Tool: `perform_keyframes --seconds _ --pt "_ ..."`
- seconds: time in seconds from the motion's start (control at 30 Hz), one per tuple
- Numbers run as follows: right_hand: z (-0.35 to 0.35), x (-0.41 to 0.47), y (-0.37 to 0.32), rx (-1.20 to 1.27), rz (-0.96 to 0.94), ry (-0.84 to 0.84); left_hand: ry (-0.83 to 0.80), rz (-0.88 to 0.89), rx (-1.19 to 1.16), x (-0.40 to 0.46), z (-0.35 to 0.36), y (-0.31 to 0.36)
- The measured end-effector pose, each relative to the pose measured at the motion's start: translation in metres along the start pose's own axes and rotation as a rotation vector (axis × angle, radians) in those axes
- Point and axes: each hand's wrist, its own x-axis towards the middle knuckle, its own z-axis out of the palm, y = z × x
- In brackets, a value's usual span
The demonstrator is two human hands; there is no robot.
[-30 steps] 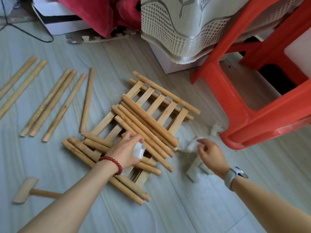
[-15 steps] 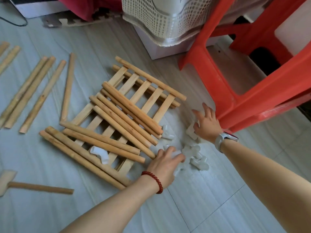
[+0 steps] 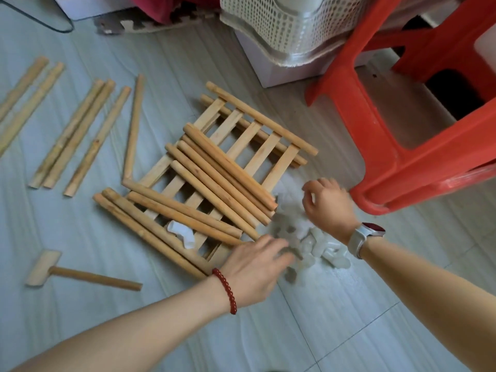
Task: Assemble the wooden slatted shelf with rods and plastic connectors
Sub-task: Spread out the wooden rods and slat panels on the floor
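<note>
From the head camera, both forearms are reaching forward and down over the floor [image 3: 80,237]. The left hand [image 3: 257,269], with a red bead bracelet [image 3: 226,291] at its wrist, is lying palm down with fingers spread fairly straight and blurred, its fingertips touching the near edge of a pile of white plastic connectors [image 3: 316,245]; it is holding nothing that can be made out. The right hand [image 3: 330,208], with a watch [image 3: 362,237] on its wrist, is hovering over the far side of the same pile, fingers curled downward; whether it is pinching a connector cannot be told.

The slatted panel [image 3: 257,140] is lying flat on the floor, just left of the connector pile. Several round rods [image 3: 214,178] are resting across it, and one white connector [image 3: 181,233] is sitting on the slats near its front edge. More rods [image 3: 80,135] are lying loose on the floor well to the left. A wooden mallet [image 3: 53,272] is lying near the left forearm. A red plastic stool [image 3: 418,146] is standing just beyond the right hand.
</note>
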Motion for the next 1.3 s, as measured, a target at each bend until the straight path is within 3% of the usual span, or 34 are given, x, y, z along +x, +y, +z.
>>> perform_keyframes --seconds 0.07,0.13,0.27,0.53,0.8,0.87,0.97,1.1,1.2,1.3 --pt "-0.003 -0.004 -0.028 0.162 -0.15 0.015 0.097 -0.051 0.092 -0.021 -0.013 -0.022" --pt "-0.006 -0.005 -0.061 0.219 -0.236 -0.051 0.151 -0.22 0.184 -0.042 -0.027 -0.046" --pt "0.001 -0.002 -0.112 0.062 -0.297 -0.302 -0.002 -0.647 0.275 -0.077 -0.04 -0.086" --pt "0.029 -0.007 -0.14 -0.121 -0.372 -0.426 0.157 -0.698 -0.127 -0.088 -0.031 -0.098" --pt "0.015 -0.009 -0.123 0.389 -0.352 -0.2 0.491 -0.883 -0.655 -0.075 -0.053 -0.1" --pt "0.013 -0.01 -0.121 0.513 -0.36 -0.12 0.518 -0.896 -0.763 -0.058 -0.06 -0.095" --pt "0.003 -0.009 -0.119 0.686 -0.367 -0.157 0.54 -0.89 -1.04 -0.03 -0.069 -0.083" --pt "-0.001 -0.008 -0.108 0.713 -0.358 -0.08 0.614 -0.893 -1.298 -0.002 -0.072 -0.066" --pt "-0.001 -0.002 -0.089 0.673 -0.258 0.049 0.573 -0.895 -1.323 0.008 -0.069 -0.063" --pt "-0.003 0.0 -0.064 0.626 -0.047 0.117 0.443 -0.834 -0.911 0.0 -0.058 -0.069"
